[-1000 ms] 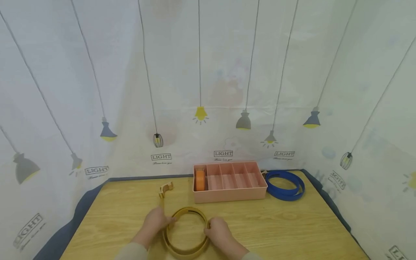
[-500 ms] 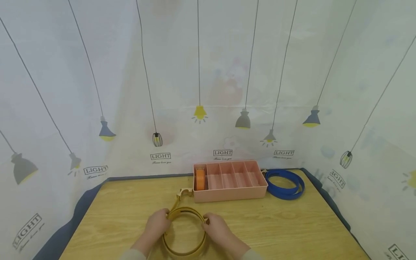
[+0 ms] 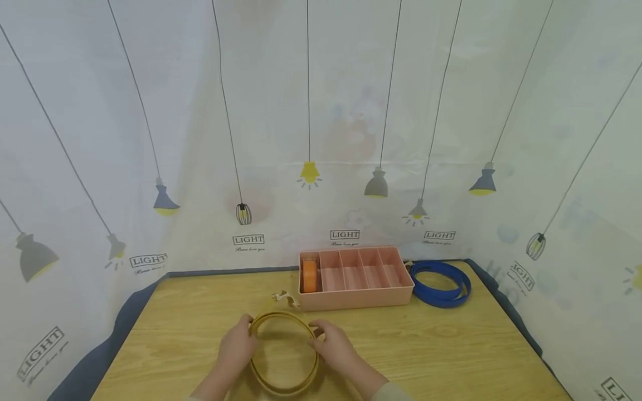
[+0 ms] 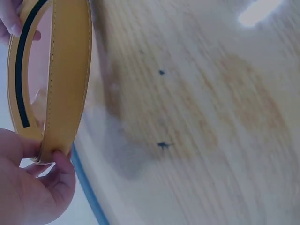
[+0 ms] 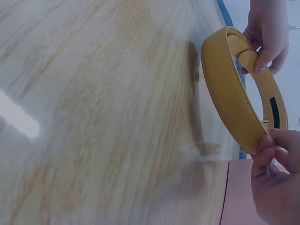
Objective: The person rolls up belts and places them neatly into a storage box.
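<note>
A yellow leather belt (image 3: 283,390) is coiled into a ring between my two hands. My left hand (image 3: 237,344) pinches the left side of the coil, and my right hand (image 3: 333,345) pinches the right side. The left wrist view shows the stitched belt (image 4: 70,70) held between thumb and fingers, with a black strip on its inner face. In the right wrist view the coil stands on edge, tilted, with its shadow on the tabletop. The belt's gold buckle (image 3: 286,299) lies beyond the coil, by the box's front left corner.
A pink box (image 3: 356,301) with several compartments stands at the back of the wooden table (image 3: 451,356). Its leftmost compartment holds an orange rolled belt (image 3: 310,275). A coiled blue belt (image 3: 441,301) lies right of the box. Behind hangs a lamp-printed curtain (image 3: 281,111).
The buckle end has swung right, from the left of the coil to the box's corner. My left hand has shifted its hold up along the coil, and the coil has moved slightly left.
</note>
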A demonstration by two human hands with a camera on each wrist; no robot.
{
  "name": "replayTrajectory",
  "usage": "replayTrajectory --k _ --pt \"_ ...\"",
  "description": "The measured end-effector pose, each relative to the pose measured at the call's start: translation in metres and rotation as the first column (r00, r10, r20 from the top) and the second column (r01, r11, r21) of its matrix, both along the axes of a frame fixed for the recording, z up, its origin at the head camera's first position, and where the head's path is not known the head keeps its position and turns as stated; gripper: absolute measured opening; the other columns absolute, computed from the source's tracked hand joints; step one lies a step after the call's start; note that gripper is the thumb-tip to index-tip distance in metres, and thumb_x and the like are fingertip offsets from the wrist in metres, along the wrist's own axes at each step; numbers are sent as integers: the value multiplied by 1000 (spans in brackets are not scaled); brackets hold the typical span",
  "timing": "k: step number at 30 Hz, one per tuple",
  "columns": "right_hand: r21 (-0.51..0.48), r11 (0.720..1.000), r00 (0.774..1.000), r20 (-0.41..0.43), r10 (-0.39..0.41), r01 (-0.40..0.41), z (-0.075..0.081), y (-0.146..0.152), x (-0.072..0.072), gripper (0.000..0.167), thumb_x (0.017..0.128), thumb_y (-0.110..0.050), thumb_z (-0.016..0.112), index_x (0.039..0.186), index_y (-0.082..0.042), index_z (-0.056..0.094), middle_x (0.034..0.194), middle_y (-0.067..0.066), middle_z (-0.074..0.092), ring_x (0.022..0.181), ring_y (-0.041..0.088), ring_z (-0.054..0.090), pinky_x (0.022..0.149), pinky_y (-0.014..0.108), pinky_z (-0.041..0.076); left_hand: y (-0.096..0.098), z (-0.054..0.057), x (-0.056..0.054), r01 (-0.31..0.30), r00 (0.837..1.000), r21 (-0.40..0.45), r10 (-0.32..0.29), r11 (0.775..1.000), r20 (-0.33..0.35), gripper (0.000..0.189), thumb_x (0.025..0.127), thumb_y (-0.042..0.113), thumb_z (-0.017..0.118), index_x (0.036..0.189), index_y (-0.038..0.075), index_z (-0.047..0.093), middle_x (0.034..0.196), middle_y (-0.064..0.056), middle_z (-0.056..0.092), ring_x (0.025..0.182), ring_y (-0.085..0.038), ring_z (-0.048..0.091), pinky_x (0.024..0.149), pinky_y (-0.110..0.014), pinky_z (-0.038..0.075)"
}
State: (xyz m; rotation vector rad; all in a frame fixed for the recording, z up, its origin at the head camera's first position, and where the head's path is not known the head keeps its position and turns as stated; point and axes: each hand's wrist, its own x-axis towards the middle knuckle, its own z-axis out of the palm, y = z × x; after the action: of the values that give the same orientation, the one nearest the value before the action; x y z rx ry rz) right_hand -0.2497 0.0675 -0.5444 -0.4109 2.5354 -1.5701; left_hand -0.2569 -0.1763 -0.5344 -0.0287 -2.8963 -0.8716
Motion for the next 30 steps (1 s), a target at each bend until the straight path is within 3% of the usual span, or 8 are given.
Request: replayTrajectory --k 4,8,15,19,23,26,28,30 --pt "-47 999 1000 9 -15 15 4 3 -2 50 90 -6 68 136 -2 50 107 10 60 48 9 51 40 23 45 2 9 3 13 997 28 -11 1000 -74 29 92 3 60 119 -8 53 77 -8 62 56 -13 53 47 -28 44" --pt "-92 996 1000 18 -16 18 9 10 -5 54 88 -5 70 138 -6 49 106 8 58 50 10 52 41 23 45 6 16 3 27 991 75 -17 997 -133 31 93 5 61 121 -5 54 90 -12 65 67 -17 60 53 -29 49" --pt "-134 991 999 46 -8 14 22 24 -10 42 91 -21 69 127 -2 59 99 6 58 63 19 57 49 26 47 16 26 -4 101 969 82 -79 992 -235 31 94 6 62 123 -2 54 105 -15 63 84 -24 62 63 -34 51" --pt "-113 993 999 6 -35 36 24 32 -14 32 89 -24 72 113 -3 66 99 4 61 83 21 58 64 31 49 22 33 -7 150 949 55 -129 987 -287 31 92 3 63 122 -2 53 106 -14 62 88 -24 62 67 -35 52" --pt "-206 978 999 -23 -26 21 21 39 -21 34 87 -14 73 115 1 60 115 13 61 106 35 56 86 44 50 31 41 -8 187 928 37 -165 982 -333 31 92 0 62 122 -3 53 106 -13 60 91 -25 62 72 -36 54" --pt "-287 957 999 -19 35 -39 23 44 -25 54 83 -5 75 130 2 49 132 21 53 121 43 47 99 55 40 37 45 -10 214 902 -16 -203 977 -381 32 91 -1 63 121 -3 53 104 -12 59 91 -24 61 74 -36 54" --pt "-290 953 996 -21 89 -91 26 48 -26 71 81 -5 78 141 -3 40 142 20 45 128 42 42 104 59 33 40 47 -10 237 869 -77 -247 968 -430 32 89 -3 66 119 -3 54 102 -11 58 91 -24 61 76 -37 54" --pt "-252 957 990 -31 139 -142 32 51 -26 86 79 -8 80 150 -11 32 149 16 38 133 39 37 108 58 28 44 48 -11 266 823 -142 -301 954 -481 33 87 -4 67 117 -2 55 102 -11 59 92 -25 61 79 -37 54"
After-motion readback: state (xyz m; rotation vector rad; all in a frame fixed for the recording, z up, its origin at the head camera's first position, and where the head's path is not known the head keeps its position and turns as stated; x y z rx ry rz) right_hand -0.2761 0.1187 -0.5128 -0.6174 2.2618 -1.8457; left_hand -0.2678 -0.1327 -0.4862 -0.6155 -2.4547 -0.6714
